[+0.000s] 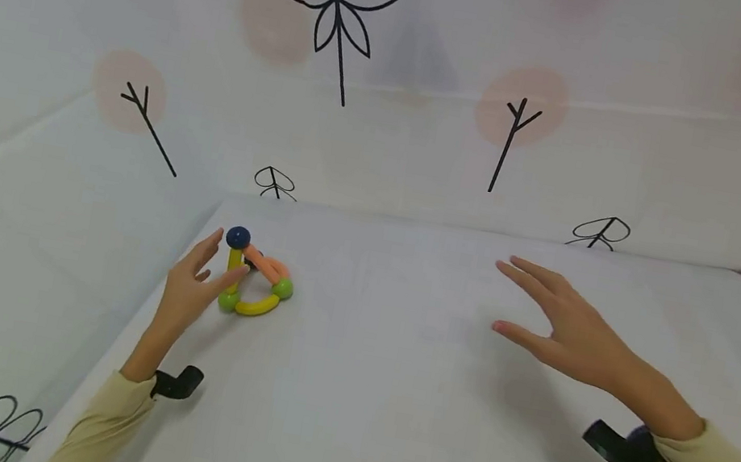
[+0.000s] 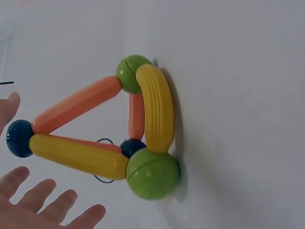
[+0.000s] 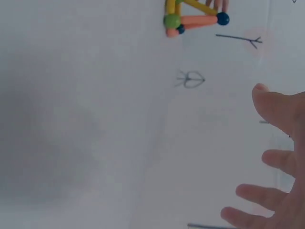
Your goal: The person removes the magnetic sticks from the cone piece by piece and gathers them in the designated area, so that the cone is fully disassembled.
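Observation:
A pyramid-like frame of toy magnetic sticks and balls [image 1: 257,305] stands at the left of the white table. In the left wrist view, yellow sticks [image 2: 159,109] and orange sticks [image 2: 78,104] join green balls [image 2: 152,173] and dark blue balls [image 2: 19,138]. My left hand [image 1: 181,299] is beside the frame, fingers spread, with the top blue ball between thumb and fingers but apart from them in the left wrist view. Over the right half of the table, my right hand [image 1: 577,335] hovers with straight, parted fingers and holds nothing.
The white table surface [image 1: 372,395] runs back to a white cloth wall [image 1: 398,154] printed with black plant drawings and pale orange spots. Another cloth wall [image 1: 30,239] borders the left side. Black wrist straps [image 1: 177,382] show at both cuffs.

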Demonstrator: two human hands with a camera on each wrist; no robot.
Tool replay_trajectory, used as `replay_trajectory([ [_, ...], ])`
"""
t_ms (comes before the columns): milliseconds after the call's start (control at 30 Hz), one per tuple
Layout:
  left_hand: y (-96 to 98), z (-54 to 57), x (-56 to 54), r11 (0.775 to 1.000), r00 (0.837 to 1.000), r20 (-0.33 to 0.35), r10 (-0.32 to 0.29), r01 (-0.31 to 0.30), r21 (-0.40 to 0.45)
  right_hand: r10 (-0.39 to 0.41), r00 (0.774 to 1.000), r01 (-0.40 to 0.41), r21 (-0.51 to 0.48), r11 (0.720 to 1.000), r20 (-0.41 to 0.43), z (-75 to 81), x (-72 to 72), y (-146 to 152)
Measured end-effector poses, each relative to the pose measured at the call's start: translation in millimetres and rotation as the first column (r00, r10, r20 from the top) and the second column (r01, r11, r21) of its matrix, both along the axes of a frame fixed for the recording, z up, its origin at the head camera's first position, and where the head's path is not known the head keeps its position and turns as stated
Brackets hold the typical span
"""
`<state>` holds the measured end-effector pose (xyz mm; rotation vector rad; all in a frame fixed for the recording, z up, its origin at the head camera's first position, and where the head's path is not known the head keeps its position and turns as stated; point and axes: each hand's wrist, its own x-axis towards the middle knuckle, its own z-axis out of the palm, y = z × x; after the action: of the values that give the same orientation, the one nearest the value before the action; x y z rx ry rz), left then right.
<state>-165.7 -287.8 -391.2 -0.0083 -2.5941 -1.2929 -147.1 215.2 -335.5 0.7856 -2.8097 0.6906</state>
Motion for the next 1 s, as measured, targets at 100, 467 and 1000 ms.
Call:
replay_trajectory([
  [100, 8.0, -3.3, -7.6, 0.987, 0.999, -0.037, -0.008, 0.014, 0.158, 0.088, 0.996, -0.086, -0.078, 0.993, 0.024, 5.1, -14.1, -30],
  [467, 21.8, -13.3, -17.3, 0.943, 0.997, -0.031, 0.077, -0.062, 0.326, 0.36, 0.929, -0.315, -0.322, 0.893, 0.09, 6.6, -63.7, -150],
  [1000, 26.9, -9.5, -6.8, 0.962, 0.993, -0.002, 0.114, -0.11, 0.25, 0.427, 0.884, -0.355, -0.324, 0.877, 0.19, -13.0, -87.8, -291],
])
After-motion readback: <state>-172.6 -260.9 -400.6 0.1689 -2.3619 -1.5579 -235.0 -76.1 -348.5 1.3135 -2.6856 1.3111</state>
